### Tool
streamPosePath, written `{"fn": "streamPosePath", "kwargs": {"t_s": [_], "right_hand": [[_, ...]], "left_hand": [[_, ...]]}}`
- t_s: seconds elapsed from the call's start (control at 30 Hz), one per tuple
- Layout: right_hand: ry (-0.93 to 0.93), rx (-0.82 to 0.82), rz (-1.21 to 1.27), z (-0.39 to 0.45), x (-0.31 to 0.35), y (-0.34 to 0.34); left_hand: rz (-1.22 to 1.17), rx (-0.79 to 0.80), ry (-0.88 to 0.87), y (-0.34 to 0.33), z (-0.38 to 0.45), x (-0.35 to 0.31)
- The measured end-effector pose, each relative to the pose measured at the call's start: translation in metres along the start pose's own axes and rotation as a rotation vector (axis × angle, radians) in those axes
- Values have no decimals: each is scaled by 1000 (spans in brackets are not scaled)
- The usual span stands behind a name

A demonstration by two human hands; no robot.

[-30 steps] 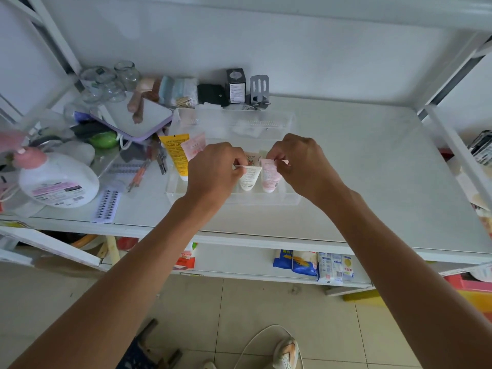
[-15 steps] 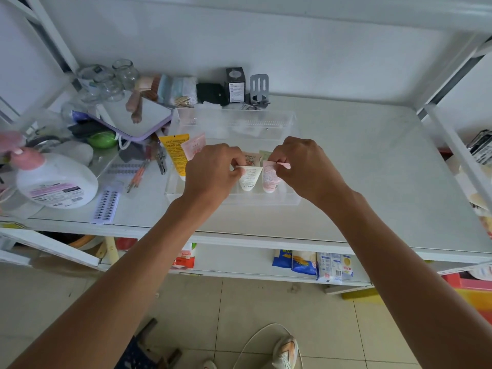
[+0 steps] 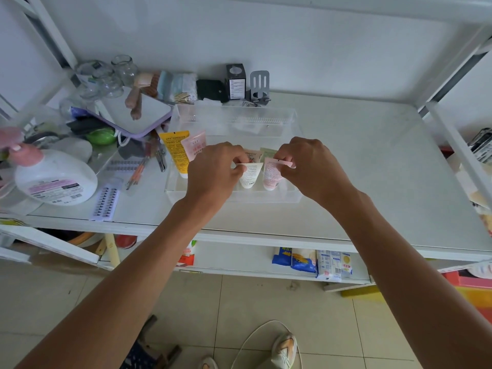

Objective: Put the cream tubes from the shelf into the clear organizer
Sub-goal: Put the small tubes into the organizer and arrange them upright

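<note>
A clear organizer [image 3: 266,199] sits in the middle of the white shelf. My left hand [image 3: 213,171] pinches the crimped end of a white cream tube [image 3: 250,177] that stands cap-down inside it. My right hand [image 3: 311,166] pinches the crimped end of a pink cream tube [image 3: 271,177] right beside the white one, also cap-down in the organizer. A yellow hand cream tube [image 3: 175,150] and a pale pink tube [image 3: 195,145] stand at the organizer's left end. Behind my fingers, the tops of two more tubes [image 3: 259,155] show.
Left of the organizer lie a white pump bottle [image 3: 56,177], a lash strip card [image 3: 105,203], a purple-rimmed mirror [image 3: 133,113], glass jars [image 3: 106,75] and small tools. A black box [image 3: 235,81] and grey stand [image 3: 259,86] sit at the back. Shelf posts rise on both sides.
Both hands have barely moved; they still hold the white and pink tubes upright in the organizer, shifted very slightly.
</note>
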State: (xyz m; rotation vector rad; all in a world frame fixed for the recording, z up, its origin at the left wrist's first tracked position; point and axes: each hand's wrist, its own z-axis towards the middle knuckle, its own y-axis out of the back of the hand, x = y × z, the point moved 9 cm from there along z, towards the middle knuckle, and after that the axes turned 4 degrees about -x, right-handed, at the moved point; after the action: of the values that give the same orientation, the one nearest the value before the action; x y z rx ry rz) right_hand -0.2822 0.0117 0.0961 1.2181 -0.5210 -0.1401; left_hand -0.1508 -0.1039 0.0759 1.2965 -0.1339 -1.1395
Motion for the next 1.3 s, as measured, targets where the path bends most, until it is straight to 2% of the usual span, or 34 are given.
{"fn": "streamPosePath", "kwargs": {"t_s": [0.2, 0.37, 0.57, 0.67, 0.77, 0.97, 1.13, 1.3], "right_hand": [[-20, 5, -49, -1, 1, 0], [73, -21, -149, -4, 16, 5], [80, -54, -252, 1, 21, 15], [59, -90, -235, 10, 30, 37], [19, -77, -195, 20, 47, 60], [57, 76, -95, 29, 98, 80], [187, 241, -128, 32, 132, 59], [190, 285, -164, 42, 152, 24]], "left_hand": [[-30, -16, 5, -1, 1, 4], [1, -27, -1, 2, -4, 0], [105, -318, 35, 58, -35, -5], [101, -372, 66, 81, -36, 4], [116, -358, 92, 103, -31, 17], [131, -236, 136, 113, -37, 49], [20, -192, 198, 107, -63, 69], [-23, -155, 258, 102, -76, 83]]}}
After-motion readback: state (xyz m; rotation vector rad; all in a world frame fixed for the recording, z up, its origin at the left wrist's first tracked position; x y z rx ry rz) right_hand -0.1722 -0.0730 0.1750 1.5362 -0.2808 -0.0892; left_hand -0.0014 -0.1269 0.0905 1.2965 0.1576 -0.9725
